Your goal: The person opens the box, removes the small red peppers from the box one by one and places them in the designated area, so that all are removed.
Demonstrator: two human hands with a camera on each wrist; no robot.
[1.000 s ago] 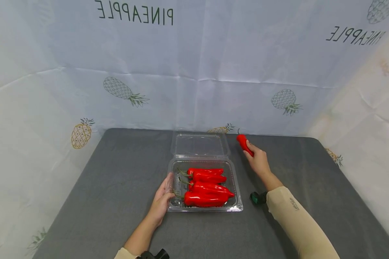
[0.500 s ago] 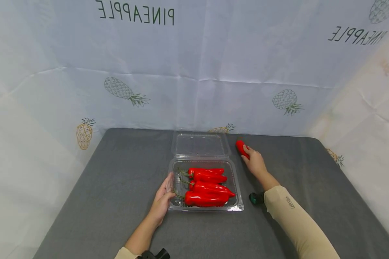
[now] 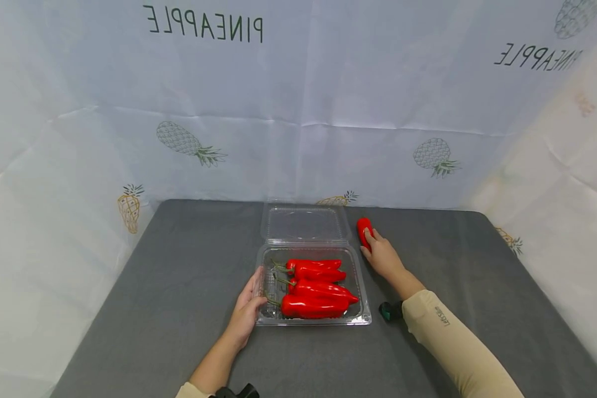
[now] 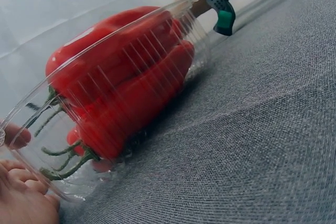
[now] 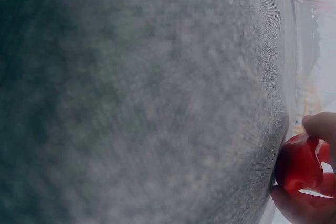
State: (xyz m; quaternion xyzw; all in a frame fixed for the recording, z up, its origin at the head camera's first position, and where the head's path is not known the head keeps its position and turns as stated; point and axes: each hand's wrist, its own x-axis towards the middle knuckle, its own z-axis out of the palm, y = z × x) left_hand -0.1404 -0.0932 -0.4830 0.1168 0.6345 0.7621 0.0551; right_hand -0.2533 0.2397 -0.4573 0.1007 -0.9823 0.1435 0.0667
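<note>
Head view: the right hand [image 3: 384, 258] grips a glossy, elongated red pepper [image 3: 364, 228] just right of an open, clear plastic hinged box [image 3: 313, 324], its left wall pinched by the left hand [image 3: 245, 315]; a white printed backdrop [image 3: 288, 72] reads "PINEAPPLE", mirrored. Left wrist view: green-stemmed red peppers [image 4: 126, 93] lie inside the box. Right wrist view: the held pepper sits close to a grey woven tabletop [image 5: 157, 103].

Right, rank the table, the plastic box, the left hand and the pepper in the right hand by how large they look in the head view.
1. Table
2. Plastic box, open lid included
3. Left hand
4. Pepper in the right hand, partly hidden by it
</note>
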